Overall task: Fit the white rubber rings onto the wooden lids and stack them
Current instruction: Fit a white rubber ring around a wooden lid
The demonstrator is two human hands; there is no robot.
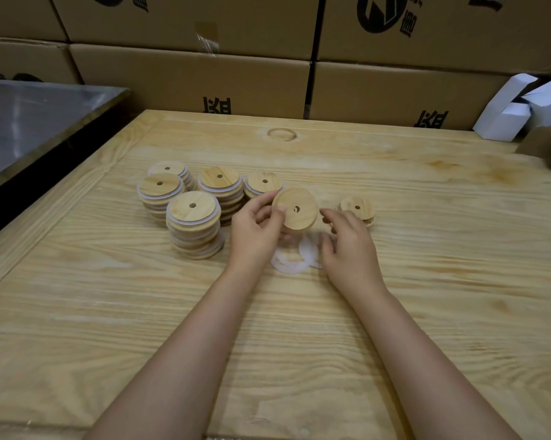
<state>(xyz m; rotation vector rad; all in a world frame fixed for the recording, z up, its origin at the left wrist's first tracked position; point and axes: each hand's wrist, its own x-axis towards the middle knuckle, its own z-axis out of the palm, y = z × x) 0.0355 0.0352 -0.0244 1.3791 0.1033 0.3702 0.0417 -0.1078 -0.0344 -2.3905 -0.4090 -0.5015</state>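
White rubber rings (294, 260) lie on the pale wooden table (426, 249) beneath the hands; left hand (255, 231) pinches 1 round wooden lid (295, 209), tilted; right hand (347, 246) hovers loosely open, empty. Keeping the lid steady should help seat a ring evenly.

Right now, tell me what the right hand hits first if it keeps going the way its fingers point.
The right hand points up and left, toward the wooden lid held tilted in the left hand. It would probably meet that lid's edge first, though depth is unclear.

lid stacks (194, 217) left on table (394, 312); loose rings (291, 260) centre; small stack (358, 209) right; boxes (204, 74) behind.
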